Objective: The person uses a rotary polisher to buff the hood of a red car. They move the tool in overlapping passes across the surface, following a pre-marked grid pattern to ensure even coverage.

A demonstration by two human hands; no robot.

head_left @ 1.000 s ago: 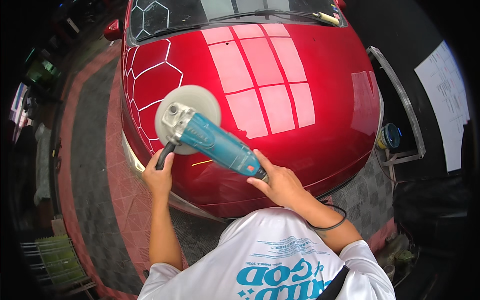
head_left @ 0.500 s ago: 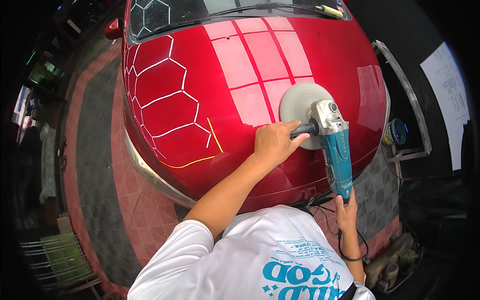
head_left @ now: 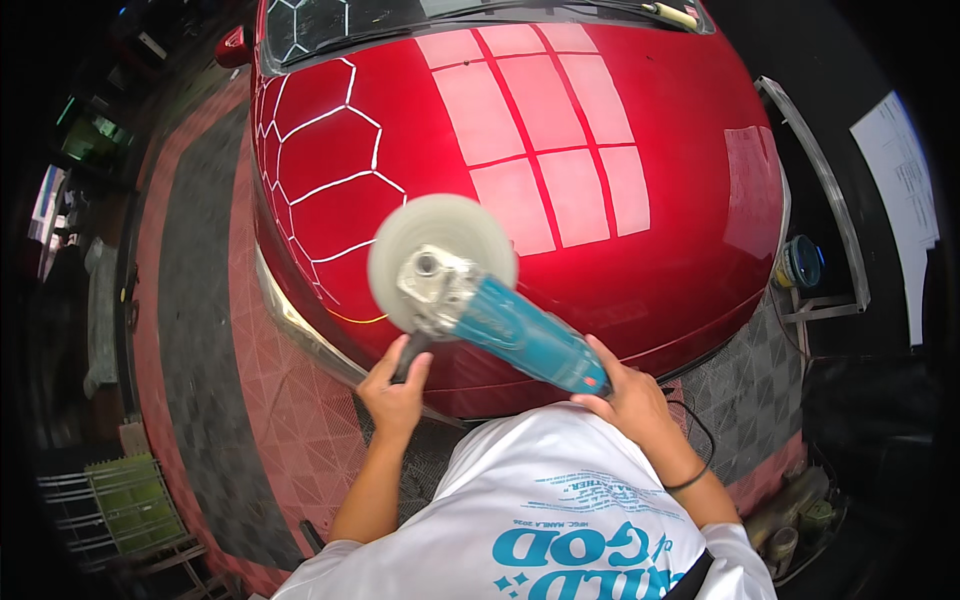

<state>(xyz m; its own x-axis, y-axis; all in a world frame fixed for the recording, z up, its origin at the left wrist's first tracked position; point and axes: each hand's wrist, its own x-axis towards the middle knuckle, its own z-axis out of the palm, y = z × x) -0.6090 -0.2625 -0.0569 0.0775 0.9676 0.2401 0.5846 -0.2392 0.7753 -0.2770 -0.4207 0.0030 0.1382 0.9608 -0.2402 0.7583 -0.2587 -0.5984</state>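
A teal and silver polisher (head_left: 530,335) lies across in front of me, its round whitish pad (head_left: 465,225) over the front left of the glossy red car hood (head_left: 690,200). The pad looks blurred, and whether it touches the paint is hard to tell. My left hand (head_left: 395,392) is closed round the black side handle (head_left: 411,358). At the rear end of the polisher's body, my right hand (head_left: 632,400) grips it, with a dark cord (head_left: 708,435) running beside the wrist. Light panels and a honeycomb pattern reflect in the hood.
Beyond the hood are the windshield wipers (head_left: 350,38). On the right, a metal frame (head_left: 825,200) stands near a round blue-topped container (head_left: 800,262). Red and grey floor tiles (head_left: 205,330) extend to the left, with a green-seated rack (head_left: 130,505) at lower left.
The polisher has swept from the right of the hood to its front left, turning so its body slants down to the right. Both hands moved left with it, still gripping.
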